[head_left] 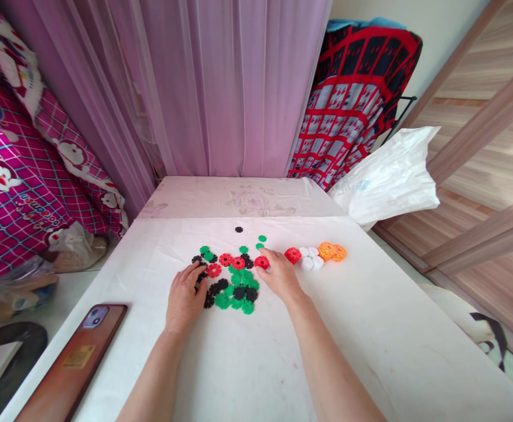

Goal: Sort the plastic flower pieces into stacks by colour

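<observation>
A loose pile of small plastic snowflake discs (234, 284) in green, black and red lies on the white table (370, 328). My left hand (185, 298) rests at the pile's left edge, fingers curled on black discs. My right hand (280, 272) is at the pile's right side, fingertips touching a red disc (261, 262). Further right, a red disc (292, 255), white discs (310, 258) and orange discs (332, 252) sit in separate small groups. One black disc (238, 229) lies alone behind the pile.
A phone (69, 363) in a brown case lies at the table's near left edge. A white plastic bag (388, 176) sits off the right back corner. Pink curtains (221, 88) hang behind, with patterned bedding (14, 176) at left and a red blanket (353, 99) at right.
</observation>
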The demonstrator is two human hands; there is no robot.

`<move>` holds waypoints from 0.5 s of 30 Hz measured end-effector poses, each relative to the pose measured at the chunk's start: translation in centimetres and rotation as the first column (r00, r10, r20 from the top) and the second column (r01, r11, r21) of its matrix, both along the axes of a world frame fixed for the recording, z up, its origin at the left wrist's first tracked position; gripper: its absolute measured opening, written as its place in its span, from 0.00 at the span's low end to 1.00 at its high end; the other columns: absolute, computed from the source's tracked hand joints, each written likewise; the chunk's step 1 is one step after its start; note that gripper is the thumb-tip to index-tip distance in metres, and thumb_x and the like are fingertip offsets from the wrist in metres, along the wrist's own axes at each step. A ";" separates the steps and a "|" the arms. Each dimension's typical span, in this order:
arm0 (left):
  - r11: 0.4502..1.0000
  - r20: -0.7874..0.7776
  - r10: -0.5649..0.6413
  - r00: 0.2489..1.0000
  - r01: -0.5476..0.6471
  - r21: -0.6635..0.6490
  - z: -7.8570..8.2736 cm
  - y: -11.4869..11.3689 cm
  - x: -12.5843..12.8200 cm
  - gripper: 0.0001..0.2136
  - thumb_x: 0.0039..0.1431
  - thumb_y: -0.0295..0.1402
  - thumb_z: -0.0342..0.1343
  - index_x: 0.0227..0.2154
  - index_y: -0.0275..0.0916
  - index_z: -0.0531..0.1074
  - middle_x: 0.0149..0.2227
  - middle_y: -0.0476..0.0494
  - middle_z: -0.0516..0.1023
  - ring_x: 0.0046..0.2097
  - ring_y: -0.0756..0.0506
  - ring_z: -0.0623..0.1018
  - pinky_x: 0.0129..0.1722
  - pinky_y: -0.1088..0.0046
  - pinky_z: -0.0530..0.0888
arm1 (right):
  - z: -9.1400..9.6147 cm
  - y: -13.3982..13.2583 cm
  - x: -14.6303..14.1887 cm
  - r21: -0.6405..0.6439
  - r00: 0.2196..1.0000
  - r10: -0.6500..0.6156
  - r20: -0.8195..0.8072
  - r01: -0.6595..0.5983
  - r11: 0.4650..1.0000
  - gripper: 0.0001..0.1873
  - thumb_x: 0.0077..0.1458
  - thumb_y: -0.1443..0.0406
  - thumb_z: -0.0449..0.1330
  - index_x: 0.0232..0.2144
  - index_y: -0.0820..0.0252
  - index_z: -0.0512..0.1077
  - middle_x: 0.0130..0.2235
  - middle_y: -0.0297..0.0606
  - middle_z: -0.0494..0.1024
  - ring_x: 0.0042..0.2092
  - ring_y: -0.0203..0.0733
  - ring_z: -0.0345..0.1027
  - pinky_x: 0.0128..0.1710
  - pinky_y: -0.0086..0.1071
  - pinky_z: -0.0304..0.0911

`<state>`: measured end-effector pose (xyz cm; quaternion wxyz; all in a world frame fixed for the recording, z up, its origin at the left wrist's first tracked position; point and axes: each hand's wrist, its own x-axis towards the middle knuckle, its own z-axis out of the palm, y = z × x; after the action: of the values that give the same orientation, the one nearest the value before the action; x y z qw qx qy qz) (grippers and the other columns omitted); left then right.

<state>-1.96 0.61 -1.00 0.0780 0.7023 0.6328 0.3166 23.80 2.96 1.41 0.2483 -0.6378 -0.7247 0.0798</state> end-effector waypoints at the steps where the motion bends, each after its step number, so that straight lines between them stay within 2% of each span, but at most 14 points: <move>1: 1.000 0.000 0.002 1.000 -0.002 0.001 0.0 0.0 0.0 0.17 0.62 0.38 0.48 0.49 0.42 0.76 0.57 0.40 0.75 0.57 0.38 0.74 0.59 0.50 0.68 | 0.0 0.0 0.0 -0.002 1.000 0.007 0.002 -0.007 1.000 0.26 0.54 0.67 0.60 0.56 0.56 0.71 0.49 0.43 0.79 0.50 0.47 0.71 0.53 0.39 0.64; 15: 1.000 -0.009 -0.015 1.000 0.015 0.006 0.1 0.0 -0.1 0.17 0.62 0.37 0.48 0.49 0.41 0.76 0.57 0.39 0.76 0.56 0.38 0.75 0.58 0.52 0.70 | 0.1 -0.1 -0.3 -0.035 1.000 0.017 -0.006 -0.017 0.999 0.23 0.55 0.68 0.61 0.54 0.57 0.73 0.50 0.44 0.78 0.52 0.48 0.70 0.54 0.40 0.63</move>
<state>-2.05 0.65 -0.90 0.0756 0.7087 0.6269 0.3146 23.47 2.89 1.52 0.2384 -0.6356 -0.7279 0.0967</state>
